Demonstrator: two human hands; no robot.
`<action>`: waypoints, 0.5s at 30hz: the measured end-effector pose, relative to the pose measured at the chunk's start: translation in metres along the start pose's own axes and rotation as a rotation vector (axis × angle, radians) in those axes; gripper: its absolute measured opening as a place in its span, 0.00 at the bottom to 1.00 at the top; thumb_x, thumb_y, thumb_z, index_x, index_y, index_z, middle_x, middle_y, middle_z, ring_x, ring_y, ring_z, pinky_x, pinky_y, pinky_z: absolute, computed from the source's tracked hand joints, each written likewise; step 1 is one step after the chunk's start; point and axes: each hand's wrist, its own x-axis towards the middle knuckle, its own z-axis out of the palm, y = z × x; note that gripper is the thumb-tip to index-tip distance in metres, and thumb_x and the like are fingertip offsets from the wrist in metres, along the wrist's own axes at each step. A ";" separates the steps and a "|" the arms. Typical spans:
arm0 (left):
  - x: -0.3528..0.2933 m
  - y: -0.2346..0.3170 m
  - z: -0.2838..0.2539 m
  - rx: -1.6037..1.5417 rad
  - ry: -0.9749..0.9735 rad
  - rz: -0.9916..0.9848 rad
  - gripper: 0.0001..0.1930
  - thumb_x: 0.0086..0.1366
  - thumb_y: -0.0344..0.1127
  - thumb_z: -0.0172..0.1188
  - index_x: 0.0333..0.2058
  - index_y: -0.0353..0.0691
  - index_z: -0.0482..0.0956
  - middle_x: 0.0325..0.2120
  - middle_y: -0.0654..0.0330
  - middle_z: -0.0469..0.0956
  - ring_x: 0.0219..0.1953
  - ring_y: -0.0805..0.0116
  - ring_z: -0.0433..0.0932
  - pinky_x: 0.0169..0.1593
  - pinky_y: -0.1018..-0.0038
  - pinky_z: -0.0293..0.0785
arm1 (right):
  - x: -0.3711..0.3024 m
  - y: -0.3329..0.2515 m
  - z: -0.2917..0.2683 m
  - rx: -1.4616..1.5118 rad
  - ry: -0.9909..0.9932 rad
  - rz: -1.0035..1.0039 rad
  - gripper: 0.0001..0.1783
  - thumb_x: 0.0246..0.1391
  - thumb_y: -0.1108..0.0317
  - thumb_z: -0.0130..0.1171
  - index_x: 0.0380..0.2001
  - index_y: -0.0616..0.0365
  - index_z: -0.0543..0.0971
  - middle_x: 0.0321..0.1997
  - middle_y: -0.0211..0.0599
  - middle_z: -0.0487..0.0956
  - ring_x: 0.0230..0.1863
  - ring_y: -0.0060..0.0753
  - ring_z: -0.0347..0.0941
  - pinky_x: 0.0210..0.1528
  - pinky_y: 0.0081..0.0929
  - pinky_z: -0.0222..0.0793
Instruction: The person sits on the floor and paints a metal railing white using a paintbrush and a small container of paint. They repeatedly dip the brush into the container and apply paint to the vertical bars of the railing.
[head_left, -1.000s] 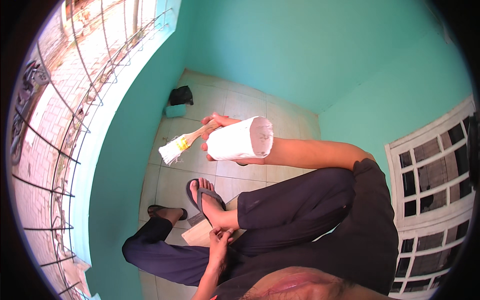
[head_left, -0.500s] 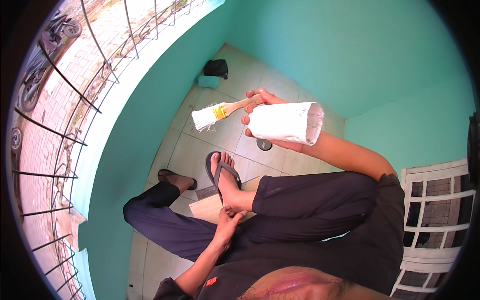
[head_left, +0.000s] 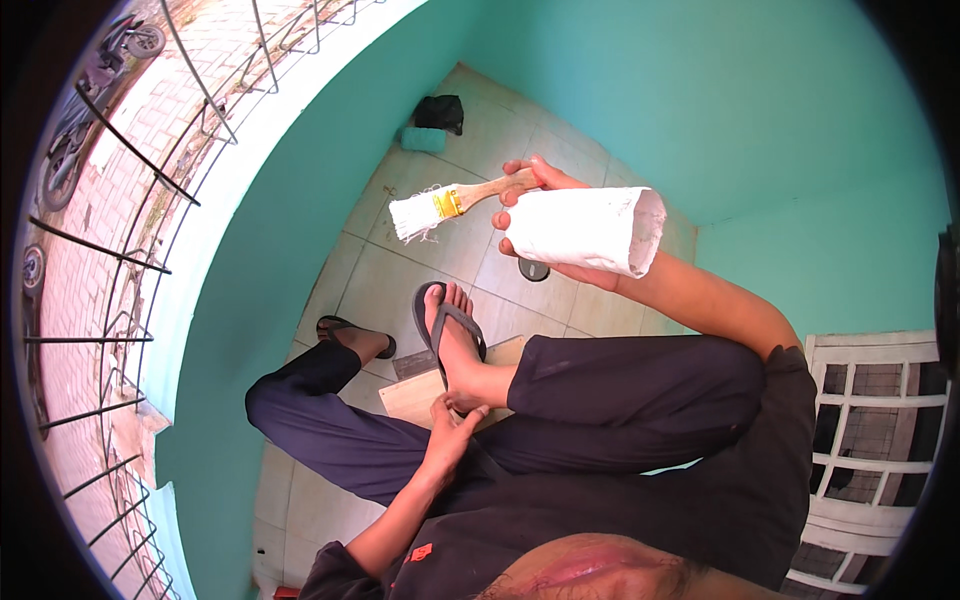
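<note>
My right hand (head_left: pixel 512 222) is raised in front of me and closed around two things. A hollow white tube (head_left: pixel 575 228), rough at its open end, lies across the palm. A paintbrush (head_left: pixel 490 188) with a wooden handle and yellow band is held between thumb and fingers. Its white-coated bristles point left, apart from the tube. Lower down, my left hand (head_left: pixel 453 436) has its fingers curled against the heel of my right foot (head_left: pixel 457 345), which wears a dark flip-flop. The palm side of that hand is hidden.
A wooden board (head_left: pixel 413 400) lies under my right foot. On the tiled floor stand a dark round lid or tin (head_left: pixel 533 270), a black bag (head_left: pixel 440 113) and a teal bundle (head_left: pixel 423 139). A low teal wall (head_left: pixel 270 220) with wire grid borders the left; a white-framed door (head_left: pixel 880 400) is at right.
The right hand, with tube and brush, sits slightly higher and farther right in the picture. The view has shifted a little. Both holds look the same.
</note>
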 end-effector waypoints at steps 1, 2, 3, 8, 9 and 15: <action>0.001 0.005 0.000 0.008 0.011 -0.001 0.47 0.61 0.45 0.68 0.67 0.26 0.50 0.62 0.43 0.61 0.63 0.59 0.65 0.63 0.70 0.62 | -0.001 0.001 -0.003 0.001 -0.017 -0.007 0.19 0.71 0.52 0.46 0.55 0.53 0.69 0.40 0.36 0.78 0.43 0.43 0.77 0.47 0.44 0.78; 0.000 0.014 0.002 0.012 0.026 -0.003 0.47 0.61 0.45 0.68 0.67 0.26 0.49 0.63 0.43 0.61 0.63 0.59 0.65 0.63 0.70 0.62 | 0.000 0.002 -0.006 0.001 -0.035 -0.010 0.20 0.71 0.52 0.46 0.55 0.53 0.69 0.40 0.36 0.78 0.43 0.43 0.78 0.47 0.44 0.79; -0.007 0.023 0.008 0.017 0.013 -0.014 0.46 0.63 0.44 0.68 0.67 0.27 0.49 0.63 0.43 0.60 0.62 0.59 0.66 0.62 0.70 0.62 | 0.002 0.003 -0.008 0.002 -0.053 -0.013 0.20 0.71 0.52 0.47 0.55 0.54 0.69 0.40 0.36 0.78 0.43 0.43 0.78 0.47 0.44 0.79; -0.023 0.031 0.017 0.009 -0.031 0.038 0.45 0.63 0.43 0.67 0.68 0.28 0.49 0.63 0.43 0.61 0.61 0.59 0.67 0.64 0.70 0.61 | 0.007 0.006 -0.015 0.055 -0.100 0.015 0.21 0.68 0.52 0.52 0.55 0.54 0.70 0.42 0.38 0.80 0.43 0.45 0.80 0.46 0.43 0.78; -0.022 0.035 0.018 -0.008 -0.017 0.034 0.45 0.63 0.43 0.67 0.67 0.28 0.49 0.63 0.42 0.61 0.62 0.59 0.66 0.64 0.70 0.60 | 0.009 0.007 -0.017 0.058 -0.118 0.013 0.21 0.67 0.52 0.53 0.55 0.54 0.70 0.42 0.38 0.81 0.43 0.45 0.80 0.46 0.44 0.78; -0.016 0.033 0.013 -0.132 -0.067 -0.022 0.36 0.65 0.34 0.63 0.66 0.29 0.55 0.58 0.47 0.66 0.62 0.63 0.66 0.64 0.71 0.62 | 0.015 0.012 -0.038 0.060 -0.294 -0.035 0.28 0.61 0.49 0.61 0.52 0.58 0.66 0.51 0.50 0.80 0.52 0.52 0.78 0.56 0.52 0.75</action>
